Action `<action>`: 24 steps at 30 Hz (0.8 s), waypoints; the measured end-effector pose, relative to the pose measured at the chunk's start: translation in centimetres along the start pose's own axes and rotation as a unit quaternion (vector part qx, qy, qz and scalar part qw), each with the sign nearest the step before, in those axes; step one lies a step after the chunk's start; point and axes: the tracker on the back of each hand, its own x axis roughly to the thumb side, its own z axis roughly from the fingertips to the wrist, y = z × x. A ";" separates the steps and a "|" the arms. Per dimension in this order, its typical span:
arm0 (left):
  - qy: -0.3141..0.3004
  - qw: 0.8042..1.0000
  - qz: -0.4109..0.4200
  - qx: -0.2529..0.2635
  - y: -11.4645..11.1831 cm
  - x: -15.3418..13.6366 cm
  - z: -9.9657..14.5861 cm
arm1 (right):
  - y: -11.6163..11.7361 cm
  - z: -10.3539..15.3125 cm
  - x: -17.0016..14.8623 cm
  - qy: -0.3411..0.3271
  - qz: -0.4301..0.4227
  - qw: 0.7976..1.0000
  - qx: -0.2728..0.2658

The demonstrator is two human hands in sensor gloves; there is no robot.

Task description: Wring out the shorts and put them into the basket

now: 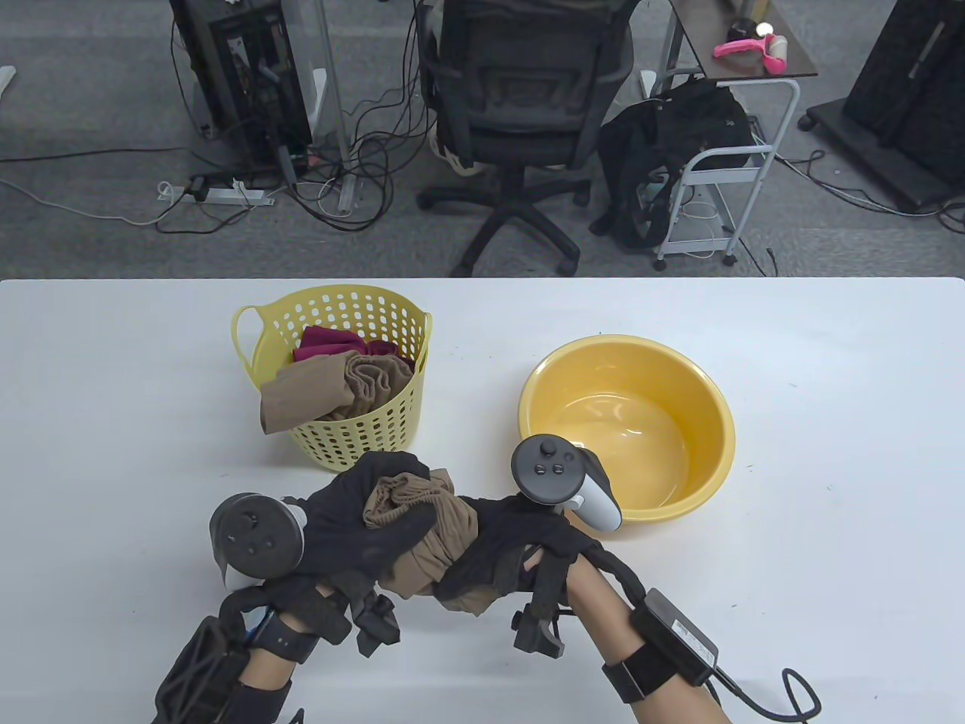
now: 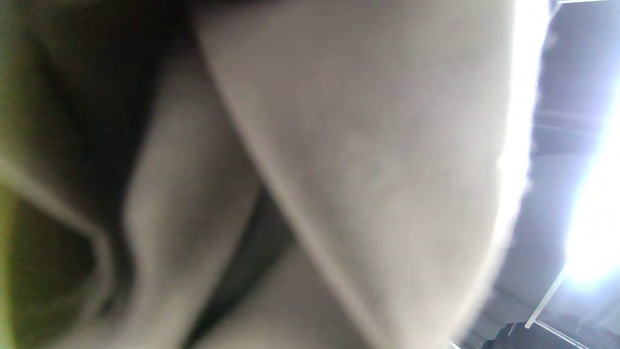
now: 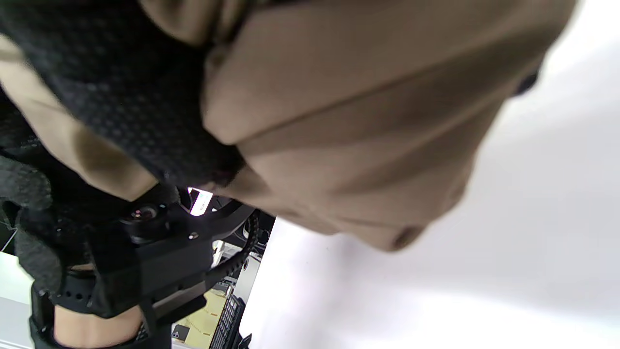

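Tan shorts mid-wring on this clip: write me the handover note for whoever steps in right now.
Left hand: grips one end of the tan shorts.
Right hand: grips the other end; the shorts are bunched between both hands, in front of the basket and the basin.
Yellow basket: on the table, already holding tan and maroon garments.
Yellow basin: to its right, no garments inside.
Done: shorts in hand, being wrung.
Left: finish wringing, then drop the shorts into the basket.

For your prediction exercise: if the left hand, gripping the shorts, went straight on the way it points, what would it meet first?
Probably the yellow basket: the left hand points up-table toward its near wall, though depth is uncertain.
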 end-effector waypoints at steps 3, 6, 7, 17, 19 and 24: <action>0.004 1.000 -0.002 0.001 0.2 0.0 0.1 | -0.1 0.4 0.2 -0.001 0.015 1.000 -0.009; 0.006 1.000 -0.009 0.001 0.4 0.0 0.1 | -0.1 0.6 0.6 -0.002 0.032 0.999 -0.013; 0.006 1.000 -0.010 0.002 0.5 0.0 0.1 | 0.0 0.7 0.8 -0.003 0.042 0.999 -0.018; 0.004 0.998 -0.058 -0.005 0.9 0.6 0.2 | 0.0 1.7 1.2 0.003 0.084 0.996 -0.041; 0.005 0.998 -0.062 -0.005 1.0 0.6 0.3 | -0.1 2.1 1.3 0.004 0.099 0.994 -0.051; 0.009 0.997 -0.082 -0.007 1.3 0.6 0.3 | -0.5 3.3 1.5 0.011 0.149 0.984 -0.094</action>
